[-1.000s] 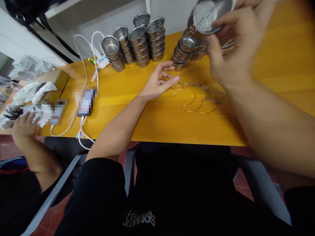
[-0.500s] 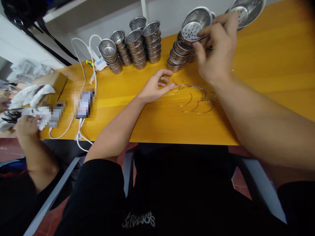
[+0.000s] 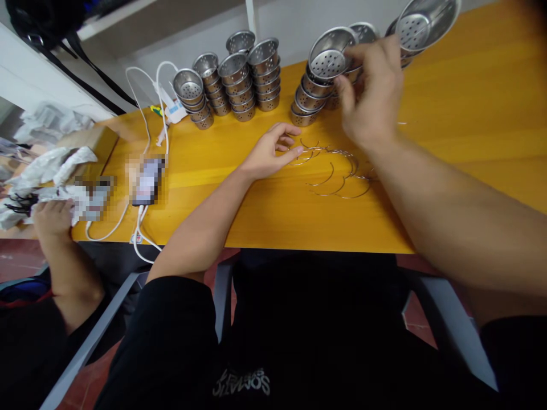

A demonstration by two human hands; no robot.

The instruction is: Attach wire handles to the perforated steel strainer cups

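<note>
My right hand [image 3: 371, 94] pinches the rim of a perforated metal strainer cup [image 3: 331, 64], thumb outside and fingers over its inner side. That cup sits tilted at the top of a leaning stack of similar cups [image 3: 308, 101]. My left hand [image 3: 271, 151] rests on the table with its fingers loosely curled and apart, and nothing shows in it. By its thumb lie several thin curved metal wires [image 3: 342, 156], partly hidden behind my right forearm.
More stacked strainer cups [image 3: 237, 85] stand along the wall, with another tilted stack [image 3: 421, 28] at far right. A phone [image 3: 148, 181] with white cables lies on the orange table [image 3: 256, 216]. Another person's hand [image 3: 53, 219] is at plastic bags on the left.
My right hand has lowered the cup onto the leaning stack and shifted slightly left, so another cup behind it now shows. My left hand has stayed almost still.
</note>
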